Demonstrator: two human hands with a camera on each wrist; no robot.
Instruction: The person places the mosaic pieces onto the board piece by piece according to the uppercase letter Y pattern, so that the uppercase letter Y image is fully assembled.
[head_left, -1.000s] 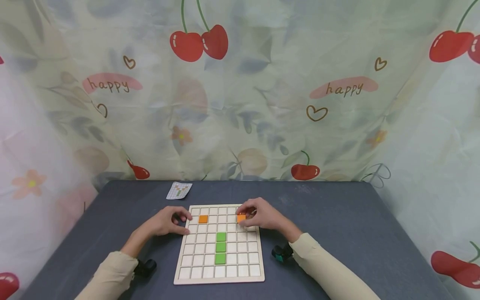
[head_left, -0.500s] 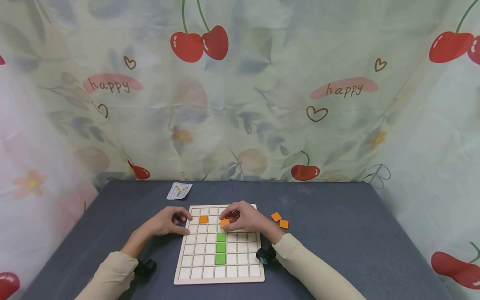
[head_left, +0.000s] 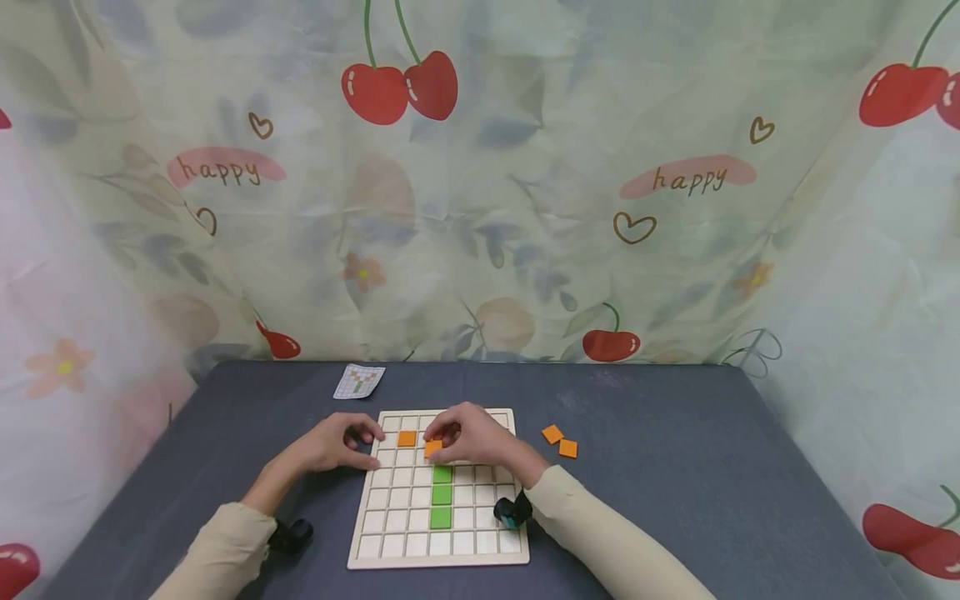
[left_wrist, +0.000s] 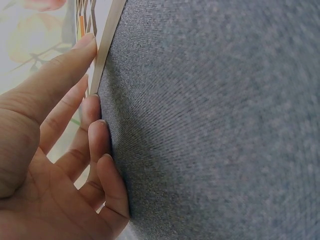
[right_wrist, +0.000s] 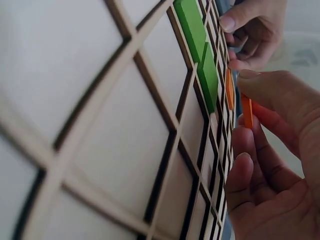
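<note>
Left grip (head_left: 333, 440), thumb and fingers loosely parted, touches the left edge of the gridded board (head_left: 486, 542); light, steady pressure should serve. Past one seated orange tile (head_left: 407, 438), the right grip (head_left: 477, 435) pinches a second orange tile (head_left: 432, 449) over the board (which cell, I cannot tell); keeping it level should help. Two loose orange tiles (head_left: 568, 449) lie farther right.

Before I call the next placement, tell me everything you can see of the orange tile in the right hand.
The orange tile is thin, flat, plain orange and apparently square; its material can't be told. The right hand pinches it, covering part. The right wrist view shows it nearly edge-on, clear of the grid board, not seated in a cell. In the head view it appears just beyond the green tiles.
</note>
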